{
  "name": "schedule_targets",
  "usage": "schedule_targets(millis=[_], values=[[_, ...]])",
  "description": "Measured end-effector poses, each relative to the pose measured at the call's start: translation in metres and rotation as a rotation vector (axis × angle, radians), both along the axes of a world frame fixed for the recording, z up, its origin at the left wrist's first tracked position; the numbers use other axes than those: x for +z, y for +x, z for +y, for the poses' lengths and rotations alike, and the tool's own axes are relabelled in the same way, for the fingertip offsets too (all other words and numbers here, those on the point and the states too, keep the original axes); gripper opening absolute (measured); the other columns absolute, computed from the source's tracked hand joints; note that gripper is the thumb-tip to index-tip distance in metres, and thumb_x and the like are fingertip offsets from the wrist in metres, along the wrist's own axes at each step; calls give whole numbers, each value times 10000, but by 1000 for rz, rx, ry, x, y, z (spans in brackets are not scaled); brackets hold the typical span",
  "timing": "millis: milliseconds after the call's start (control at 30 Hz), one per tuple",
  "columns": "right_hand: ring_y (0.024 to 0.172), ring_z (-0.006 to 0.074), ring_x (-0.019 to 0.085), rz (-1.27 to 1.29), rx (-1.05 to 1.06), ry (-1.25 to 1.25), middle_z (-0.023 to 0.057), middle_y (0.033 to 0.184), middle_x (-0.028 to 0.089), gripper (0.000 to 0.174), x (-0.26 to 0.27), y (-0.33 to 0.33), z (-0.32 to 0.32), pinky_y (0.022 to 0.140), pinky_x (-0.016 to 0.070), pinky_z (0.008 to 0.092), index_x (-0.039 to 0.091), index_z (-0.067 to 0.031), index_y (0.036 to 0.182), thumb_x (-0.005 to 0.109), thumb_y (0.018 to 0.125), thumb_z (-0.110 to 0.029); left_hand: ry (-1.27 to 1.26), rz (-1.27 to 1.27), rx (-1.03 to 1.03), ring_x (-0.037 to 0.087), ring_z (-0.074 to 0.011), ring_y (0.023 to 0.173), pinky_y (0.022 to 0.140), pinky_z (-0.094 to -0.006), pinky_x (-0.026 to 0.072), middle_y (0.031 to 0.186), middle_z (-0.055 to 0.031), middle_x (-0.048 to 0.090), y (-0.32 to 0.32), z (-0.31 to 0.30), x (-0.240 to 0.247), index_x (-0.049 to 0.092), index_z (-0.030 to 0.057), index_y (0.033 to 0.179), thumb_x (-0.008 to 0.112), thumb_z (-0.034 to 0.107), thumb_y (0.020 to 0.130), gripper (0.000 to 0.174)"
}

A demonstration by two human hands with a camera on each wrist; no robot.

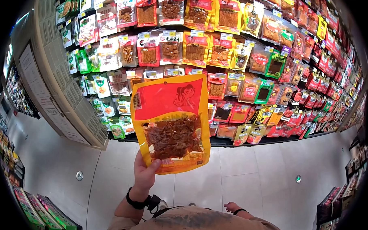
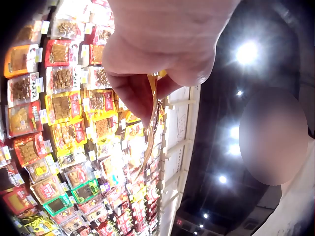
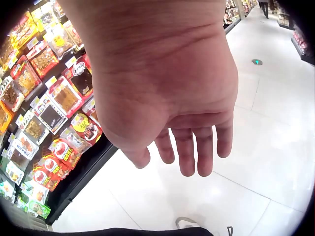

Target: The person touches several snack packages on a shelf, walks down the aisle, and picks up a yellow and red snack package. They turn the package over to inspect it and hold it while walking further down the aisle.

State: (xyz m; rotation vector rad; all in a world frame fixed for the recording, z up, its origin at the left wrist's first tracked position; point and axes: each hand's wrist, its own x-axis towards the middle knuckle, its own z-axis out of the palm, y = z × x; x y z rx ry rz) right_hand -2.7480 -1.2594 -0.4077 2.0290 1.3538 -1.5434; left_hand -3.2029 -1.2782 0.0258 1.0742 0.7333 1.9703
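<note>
A yellow and red snack bag (image 1: 173,135) faces the head camera, its clear window showing dark brown, glossy pieces. My left hand (image 1: 144,175) pinches it at the lower left edge, thumb over the front; the fingers behind are hidden. Edge-on in the left wrist view, the snack bag (image 2: 154,115) runs between the thumb and fingers of my left hand (image 2: 165,49). Low at my right side hangs my right hand (image 1: 232,207). In the right wrist view the palm of my right hand (image 3: 170,98) shows, fingers loosely extended above the floor and holding nothing.
Behind the bag a wall rack holds rows of hanging snack packets (image 1: 196,48) with price tags. A wood-patterned pillar (image 1: 66,70) stands left of it. Pale tiled floor (image 1: 238,177) spreads below. Low shelves (image 1: 51,211) edge the lower left. A person (image 3: 264,7) is far down the aisle.
</note>
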Motion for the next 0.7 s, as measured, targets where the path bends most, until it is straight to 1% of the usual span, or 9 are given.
schedule_targets(millis=[100,333,367,433,633,700], values=[[785,243,646,-2,-6,-3,124,914,651,474,2,-1,-4,675,499,400,602,1,1029,545,808,-414,-5,-3,-13,515,-175,1070,940,-319,402,1166,-100,519,2,1,-1,387,-8,1231,500,-85,805,448],[799,246,644,-16,15,-53,130,942,646,482,2,0,-8,710,494,418,599,6,1030,548,811,-419,-20,-13,-11,516,-174,1064,936,-318,405,1163,-100,519,4,0,2,387,-6,1230,496,-92,803,448],[792,244,645,-17,16,-39,131,934,648,475,0,0,-8,706,495,415,602,11,1018,548,810,-412,-21,-16,-12,516,-174,1064,936,-318,405,1163,-100,519,4,0,1,387,-6,1230,496,-92,803,448],[784,241,646,-21,11,-29,132,925,649,468,1,1,-12,702,497,411,604,15,1007,548,809,-405,-19,28,-39,492,-197,1112,951,-338,397,1207,-100,494,1,0,-2,352,20,1283,506,-80,793,523],[725,236,650,-14,21,21,126,851,659,440,-1,-5,-7,661,502,389,622,18,948,552,796,-389,-2,30,-51,490,-198,1117,957,-344,392,1213,-102,490,1,1,-5,344,20,1288,511,-67,797,526],[837,221,631,-25,82,-63,98,972,643,486,-1,-5,-5,694,478,390,558,-27,1104,522,833,-428,-9,43,-41,489,-199,1119,960,-346,390,1217,-103,487,1,1,-6,341,19,1290,511,-67,797,529]])
